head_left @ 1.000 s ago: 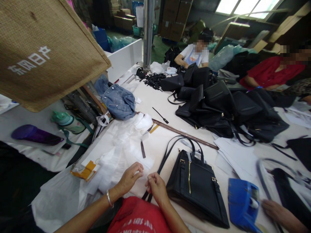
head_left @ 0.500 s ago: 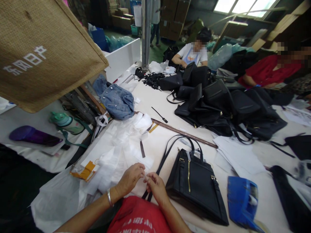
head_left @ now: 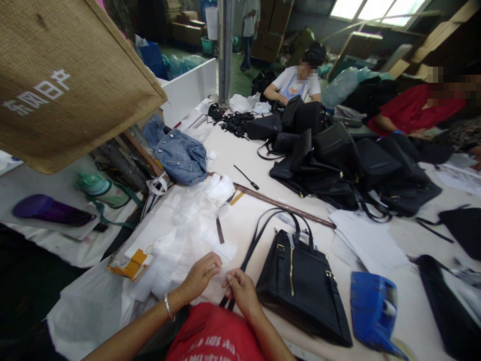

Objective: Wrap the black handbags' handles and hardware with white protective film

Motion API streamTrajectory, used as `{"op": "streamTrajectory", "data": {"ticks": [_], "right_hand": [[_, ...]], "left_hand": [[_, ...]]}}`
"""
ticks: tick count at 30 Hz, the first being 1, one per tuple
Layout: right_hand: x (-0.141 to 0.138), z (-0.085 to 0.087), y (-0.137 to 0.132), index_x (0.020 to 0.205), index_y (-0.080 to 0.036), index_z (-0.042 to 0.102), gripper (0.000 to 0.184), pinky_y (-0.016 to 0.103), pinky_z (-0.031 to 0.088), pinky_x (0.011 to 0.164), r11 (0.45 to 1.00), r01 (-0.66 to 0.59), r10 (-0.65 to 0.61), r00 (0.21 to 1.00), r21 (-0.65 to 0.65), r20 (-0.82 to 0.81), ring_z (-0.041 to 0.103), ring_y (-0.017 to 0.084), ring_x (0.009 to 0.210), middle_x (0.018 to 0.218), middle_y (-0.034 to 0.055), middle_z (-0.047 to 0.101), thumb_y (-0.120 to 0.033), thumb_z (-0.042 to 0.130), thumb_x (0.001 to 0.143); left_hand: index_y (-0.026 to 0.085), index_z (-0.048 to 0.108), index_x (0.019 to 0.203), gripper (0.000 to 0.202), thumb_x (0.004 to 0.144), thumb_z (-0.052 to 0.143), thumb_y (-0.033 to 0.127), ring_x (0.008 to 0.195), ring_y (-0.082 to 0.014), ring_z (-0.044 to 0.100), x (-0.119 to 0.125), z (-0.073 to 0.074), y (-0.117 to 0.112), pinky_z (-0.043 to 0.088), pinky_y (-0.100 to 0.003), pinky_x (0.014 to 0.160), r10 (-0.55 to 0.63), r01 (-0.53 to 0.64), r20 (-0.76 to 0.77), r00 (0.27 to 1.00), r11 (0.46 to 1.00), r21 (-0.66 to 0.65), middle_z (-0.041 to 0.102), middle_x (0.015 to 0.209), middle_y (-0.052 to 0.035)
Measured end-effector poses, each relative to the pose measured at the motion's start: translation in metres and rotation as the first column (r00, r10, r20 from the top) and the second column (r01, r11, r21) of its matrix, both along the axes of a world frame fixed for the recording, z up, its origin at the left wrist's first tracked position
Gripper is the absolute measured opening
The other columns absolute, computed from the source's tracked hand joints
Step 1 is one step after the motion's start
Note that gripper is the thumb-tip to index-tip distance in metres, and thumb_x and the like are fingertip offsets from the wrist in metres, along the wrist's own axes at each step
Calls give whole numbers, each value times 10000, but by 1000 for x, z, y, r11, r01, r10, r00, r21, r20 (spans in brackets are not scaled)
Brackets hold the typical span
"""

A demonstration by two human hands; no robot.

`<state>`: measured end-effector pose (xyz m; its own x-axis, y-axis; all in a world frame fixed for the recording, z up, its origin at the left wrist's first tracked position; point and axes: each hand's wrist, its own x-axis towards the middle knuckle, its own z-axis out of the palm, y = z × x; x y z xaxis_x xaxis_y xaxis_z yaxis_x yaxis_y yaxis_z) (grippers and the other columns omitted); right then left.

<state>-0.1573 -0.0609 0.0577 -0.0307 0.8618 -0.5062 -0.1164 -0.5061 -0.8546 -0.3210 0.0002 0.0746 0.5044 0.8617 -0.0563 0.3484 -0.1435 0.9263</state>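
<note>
Both of my hands are close together above the near edge of the table, a small gap between them. My left hand (head_left: pixel 203 275), a silver bracelet on its wrist, has its fingers curled in toward the thumb; whether anything is in them is hidden. Thumb and fingertips are pinched together on my right hand (head_left: pixel 239 287), and what they hold, if anything, is too small to name. Right of it a black handbag (head_left: pixel 308 286) with gold zip and buckles leans back on the table, its long strap (head_left: pixel 248 253) running down beside my right hand. Thin white wrapping sheets (head_left: pixel 176 245) lie crumpled on the left.
A blue plastic tape dispenser (head_left: pixel 370 311) stands right of the handbag. Beyond are a brown strip (head_left: pixel 285 204), white paper (head_left: pixel 368 240), a black strap piece (head_left: pixel 246 176) and a heap of black bags (head_left: pixel 338 160). Denim cloth (head_left: pixel 182 156) lies left. Two people sit across the table.
My hands have come slightly apart; before, their fingertips met over something small and pale. The handbag stays in place. A standing person in the background has shifted right.
</note>
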Motion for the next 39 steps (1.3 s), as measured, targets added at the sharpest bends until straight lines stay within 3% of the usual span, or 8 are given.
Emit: {"op": "streamTrajectory", "data": {"ticks": [12,18,21,24,27,29,32,39], "right_hand": [[4,-10,-8,761,-198,506,230,217,386,416,992,-49,60,993,-114,101,533,120,418,628,7,657,-423,509,804],[23,-8,-12,799,-199,534,173,233,427,556,977,-211,193,808,-31,557,604,144,576,688,4,641,-281,412,890],[25,-5,-15,921,-200,572,145,247,432,712,855,-517,321,580,33,749,616,165,807,856,27,652,-146,449,867],[22,-7,-14,1034,-209,586,230,278,416,783,622,-783,392,311,0,866,567,200,954,1005,57,621,-103,512,844],[19,-16,-6,975,-175,606,151,324,411,766,441,-888,392,64,-127,918,548,233,935,979,89,610,-125,501,878],[19,-20,0,932,-157,612,118,341,403,776,398,-898,398,-15,-188,917,547,238,927,940,97,614,-144,501,892],[24,-15,8,888,-166,622,69,328,388,791,467,-863,419,25,-191,908,552,233,926,897,80,631,-208,569,874],[35,33,13,1001,-220,560,232,213,376,615,779,-621,346,541,87,767,606,138,660,725,-12,640,-320,352,980]], "left_hand": [[209,510,811,206,939,361,271,916,-194,517,-4,-1,-6,392,-312,852,-73,78,-84,994,995,59,552,944,-45],[206,493,816,206,946,355,288,892,-183,515,-10,-8,-4,403,-307,836,-34,36,-45,998,999,40,538,933,-40],[207,493,819,192,942,363,277,909,-180,515,-14,-11,-3,403,-307,845,-37,39,-34,999,999,38,534,944,-38],[208,490,814,190,941,365,276,922,-179,516,-17,-12,-3,403,-307,856,-32,33,-42,999,999,37,535,948,-36],[211,484,818,187,941,371,296,921,-181,519,-19,-12,-2,405,-308,858,-18,19,-56,998,999,28,537,942,-34],[212,483,822,185,939,377,309,912,-182,520,-21,-13,-1,407,-310,854,-14,15,-67,998,1000,20,538,932,-33],[211,487,819,192,936,381,320,896,-182,519,-27,-14,0,408,-311,846,3,-2,-81,997,1000,14,537,916,-30],[209,504,819,188,928,395,317,872,-183,519,-41,-14,5,409,-311,828,58,-57,-95,994,998,10,541,890,-27]]}}
